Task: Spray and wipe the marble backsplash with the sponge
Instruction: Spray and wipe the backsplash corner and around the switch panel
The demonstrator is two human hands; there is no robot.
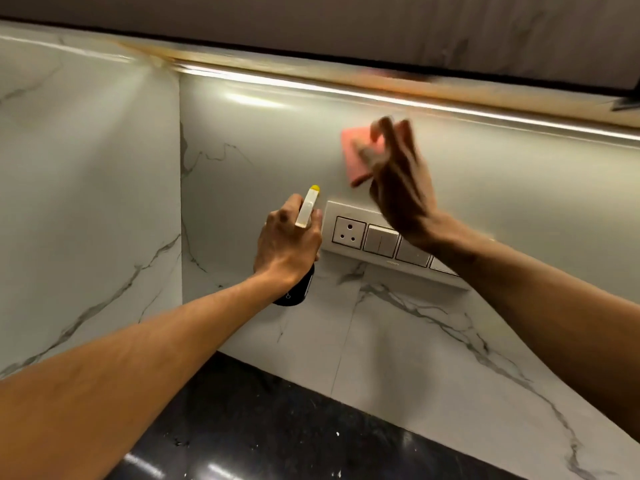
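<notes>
A white marble backsplash (263, 140) with grey veins fills the wall ahead and turns a corner at the left. My right hand (398, 181) presses a pink sponge (353, 150) flat against the marble, above the switch plate; both are blurred by motion. My left hand (287, 244) grips a spray bottle (306, 209) with a white head, a yellow nozzle tip and a dark body, held upright just left of the switch plate, nozzle pointing up at the wall.
A white switch plate (377, 237) with a three-pin socket and several rocker switches sits on the backsplash under my right hand. A black speckled countertop (277, 434) runs below. A lit strip and cabinet underside (346, 88) bound the top.
</notes>
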